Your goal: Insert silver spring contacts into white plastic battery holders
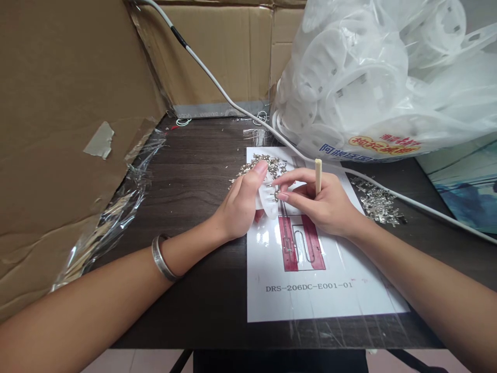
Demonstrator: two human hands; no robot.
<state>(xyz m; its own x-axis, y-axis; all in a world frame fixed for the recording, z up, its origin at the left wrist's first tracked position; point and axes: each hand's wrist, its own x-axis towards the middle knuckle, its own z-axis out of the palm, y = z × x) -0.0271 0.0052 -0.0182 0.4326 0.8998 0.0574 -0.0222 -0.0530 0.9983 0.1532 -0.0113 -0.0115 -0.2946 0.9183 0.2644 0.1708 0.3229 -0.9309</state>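
Note:
My left hand [243,202] is closed round a small white plastic part [271,203] over the top of a printed sheet [310,290]. My right hand [322,199] pinches a tiny metal clip [277,195] against that part with thumb and forefinger. A short wooden stick [318,176] is tucked upright between the right hand's fingers. A pile of small shiny metal clips [267,163] lies just beyond my left fingertips on the sheet. A metal bangle [163,257] sits on my left wrist.
A second heap of metal clips [378,202] lies right of the sheet. A big clear bag of white plastic parts [373,77] fills the back right. A white cable [217,85] crosses the dark table [194,166]. Cardboard walls [58,129] and crumpled cellophane [116,207] bound the left.

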